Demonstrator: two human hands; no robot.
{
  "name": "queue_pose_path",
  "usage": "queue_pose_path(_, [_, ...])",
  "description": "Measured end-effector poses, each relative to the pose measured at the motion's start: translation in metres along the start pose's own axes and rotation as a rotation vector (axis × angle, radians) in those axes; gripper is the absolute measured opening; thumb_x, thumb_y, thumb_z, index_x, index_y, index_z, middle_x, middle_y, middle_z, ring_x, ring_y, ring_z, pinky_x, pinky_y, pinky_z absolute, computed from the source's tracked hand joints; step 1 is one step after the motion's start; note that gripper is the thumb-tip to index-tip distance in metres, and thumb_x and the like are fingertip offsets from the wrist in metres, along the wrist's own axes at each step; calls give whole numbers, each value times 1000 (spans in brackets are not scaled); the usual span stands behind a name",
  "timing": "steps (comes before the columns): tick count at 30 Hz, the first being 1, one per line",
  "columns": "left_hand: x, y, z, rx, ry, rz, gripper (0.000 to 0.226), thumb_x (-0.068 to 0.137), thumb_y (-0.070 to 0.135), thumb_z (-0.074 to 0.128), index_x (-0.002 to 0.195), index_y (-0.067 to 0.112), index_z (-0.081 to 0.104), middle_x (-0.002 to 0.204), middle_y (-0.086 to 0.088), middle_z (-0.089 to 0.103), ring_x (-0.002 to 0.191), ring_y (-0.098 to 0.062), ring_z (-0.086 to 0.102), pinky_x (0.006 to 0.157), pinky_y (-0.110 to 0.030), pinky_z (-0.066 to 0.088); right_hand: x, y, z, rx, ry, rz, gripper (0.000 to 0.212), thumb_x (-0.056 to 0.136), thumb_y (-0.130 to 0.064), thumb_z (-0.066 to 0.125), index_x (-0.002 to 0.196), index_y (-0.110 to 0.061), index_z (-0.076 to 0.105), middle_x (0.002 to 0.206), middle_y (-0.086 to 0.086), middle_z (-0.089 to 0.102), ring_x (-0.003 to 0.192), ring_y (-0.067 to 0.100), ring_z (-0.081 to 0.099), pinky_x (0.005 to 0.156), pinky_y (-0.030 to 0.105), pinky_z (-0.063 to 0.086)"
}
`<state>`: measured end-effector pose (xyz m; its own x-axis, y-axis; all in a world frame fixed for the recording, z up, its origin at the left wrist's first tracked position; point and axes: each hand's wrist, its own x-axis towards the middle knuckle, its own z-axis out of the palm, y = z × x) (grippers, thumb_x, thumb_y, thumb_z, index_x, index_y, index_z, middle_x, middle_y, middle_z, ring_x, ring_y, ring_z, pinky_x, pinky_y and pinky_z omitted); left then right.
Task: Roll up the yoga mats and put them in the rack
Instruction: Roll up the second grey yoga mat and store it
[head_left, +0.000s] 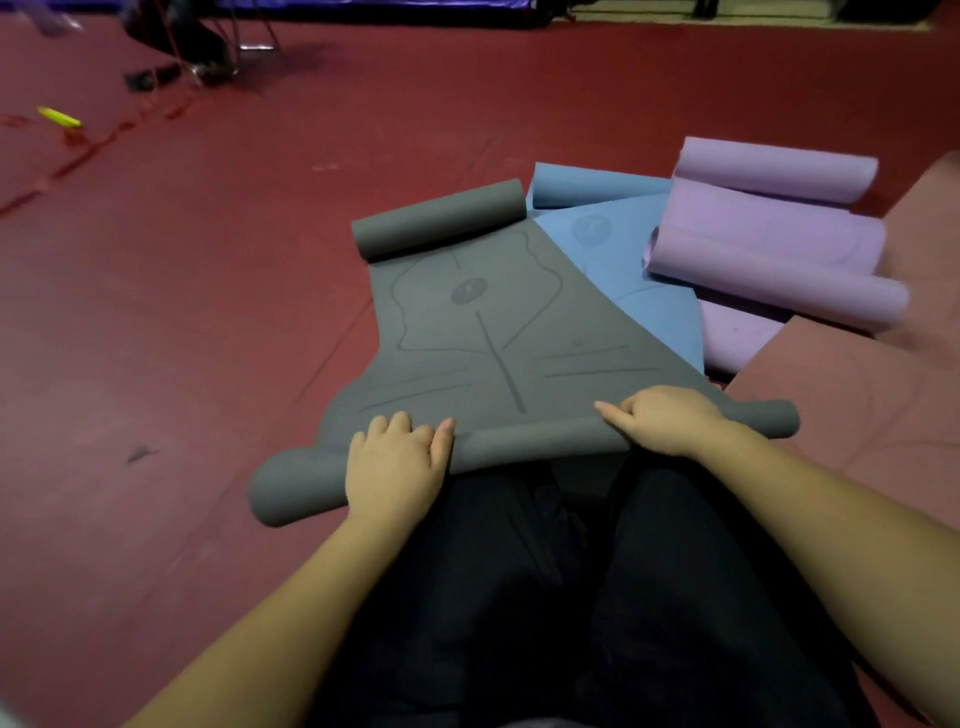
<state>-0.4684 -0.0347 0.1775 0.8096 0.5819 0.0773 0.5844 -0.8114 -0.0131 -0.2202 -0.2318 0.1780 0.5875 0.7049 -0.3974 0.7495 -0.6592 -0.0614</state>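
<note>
Now | hands: 2, on grey mat (498, 332) | mats: 3

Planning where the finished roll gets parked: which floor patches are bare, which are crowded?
Bare red floor lies left of the grey mat, up to the yellow object; more lies beyond the mat's far curl. Right is crowded: the blue mat and purple mats overlap. Left hand and right hand grip the near roll.

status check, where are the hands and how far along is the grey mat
Left hand and right hand both gripping near roll of grey mat. Mostly unrolled, far end curled. Blue mat tucked under its right edge.
</note>
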Motion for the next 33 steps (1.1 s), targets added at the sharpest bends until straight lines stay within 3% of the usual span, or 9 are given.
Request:
queue_pose_path(3, [21,1,-11,-26,-108,-56,58,104,47,23,97,16,72,98,-12,71,95,-35,65,77,-37,47,1,-2,-14,27,-64,27,72,99,-64,17,116,-18,70,127,12,63,117,29,57,94,35,42])
queue_pose_path(6, [46,-11,-23,-38,-275,-11,42,104,31,27,126,11,57,113,-19,64,104,-38,62,74,-39,40,1,2,-40,83,-136,63,73,102,-59,19,134,-6,57,144,19,50,131,30,48,105,34,34])
queue_pose_path(11, [52,-9,-18,-62,-620,14,39,107,23,32,135,5,53,144,-20,50,129,-35,50,105,-37,39,2,4,-37,78,-299,75,63,104,-50,26,143,-4,46,154,16,38,140,27,38,111,33,27])
queue_pose_path(16, [49,-14,0,23,-693,134,43,95,16,46,136,23,51,134,-11,56,119,-34,56,101,-47,46,8,1,-23,50,-336,14,54,105,-46,25,146,-15,45,154,7,40,140,24,38,111,31,25])
queue_pose_path(19, [43,-6,-3,-65,-627,13,49,94,9,46,142,21,46,135,-12,50,122,-35,53,100,-49,47,10,2,-20,65,-333,-15,49,105,-44,28,138,-18,53,148,6,48,134,23,44,106,30,30])
queue_pose_path(22, [45,-3,6,-61,-546,-3,44,94,10,46,138,15,50,132,-13,50,119,-35,52,93,-43,48,13,6,-9,42,-134,-45,45,102,-50,34,109,-20,68,124,7,65,114,27,57,91,32,42])
queue_pose_path(26, [40,-2,12,-222,-351,-108,31,99,27,42,95,11,68,108,-15,65,99,-34,59,70,-33,38,10,9,0,-31,50,-31,51,100,-57,33,69,-24,56,88,6,66,95,29,61,71,32,39])
queue_pose_path(29, [28,4,7,-206,-120,-59,45,102,37,43,79,9,70,88,-16,68,86,-36,63,63,-35,37,13,9,0,-64,46,-17,53,99,-60,31,74,-25,61,93,8,68,97,30,61,75,34,43])
queue_pose_path(33, [14,5,4,-132,88,86,50,95,46,40,56,15,49,56,-12,58,55,-36,58,48,-36,42,20,8,-2,-69,12,-24,57,100,-60,31,103,-21,72,110,10,69,104,30,60,84,35,46])
